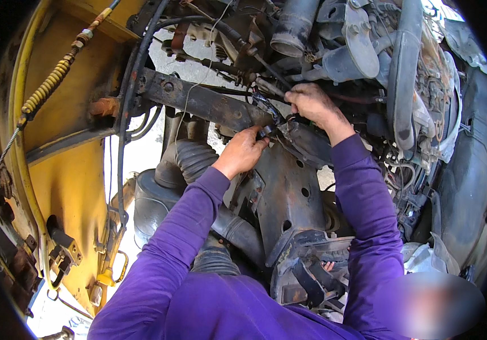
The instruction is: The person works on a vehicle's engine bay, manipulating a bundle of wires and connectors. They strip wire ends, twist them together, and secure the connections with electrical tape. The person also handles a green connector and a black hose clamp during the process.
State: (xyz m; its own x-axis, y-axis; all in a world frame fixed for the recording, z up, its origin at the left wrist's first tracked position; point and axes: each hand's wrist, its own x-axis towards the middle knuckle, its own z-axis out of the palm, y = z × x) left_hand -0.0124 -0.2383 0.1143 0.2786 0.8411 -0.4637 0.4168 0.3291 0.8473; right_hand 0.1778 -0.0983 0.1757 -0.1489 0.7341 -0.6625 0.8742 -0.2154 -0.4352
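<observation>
My left hand is closed, with thumb and fingers pinching a small black roll that looks like electrical tape. The roll sits right beside a bundle of wires, partly wrapped in shiny black, running over the dark steel frame. Just right of the bundle, my right hand is closed in a pinch, knuckles up. What its fingertips grip is hidden. Below it lies a dark, dusty housing, close to the wires. Both forearms, in purple sleeves, reach up from the lower edge.
A yellow panel with cables stands at left. A dark steel beam leads toward my hands. Ribbed hoses, a grey canister and a thick pipe surround the work. Another person's blurred head is at lower right.
</observation>
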